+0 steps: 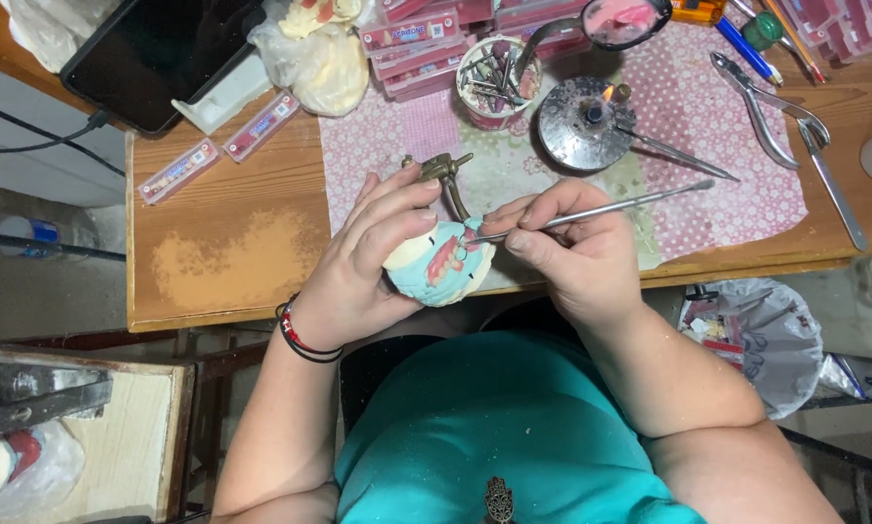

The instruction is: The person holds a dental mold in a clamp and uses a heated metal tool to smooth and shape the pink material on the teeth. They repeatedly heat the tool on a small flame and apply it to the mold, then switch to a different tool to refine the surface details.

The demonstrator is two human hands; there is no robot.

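My left hand [368,257] grips a dental cast [443,264] of pale blue and cream plaster with pink wax and teeth set in it, mounted on a brass articulator [446,175]. My right hand [567,252] holds a thin metal wax-carving tool [611,206] like a pen, its tip touching the pink wax at the cast. Both hands hover at the near edge of the wooden table [232,252], above my teal shirt.
A lit spirit burner [586,121] stands just behind the hands. A cup of metal tools [494,78], pliers [766,107], boxes of teeth strips [412,44], a dark tablet [160,53] and plastic bags lie on the table. A bag of waste [761,335] hangs at right.
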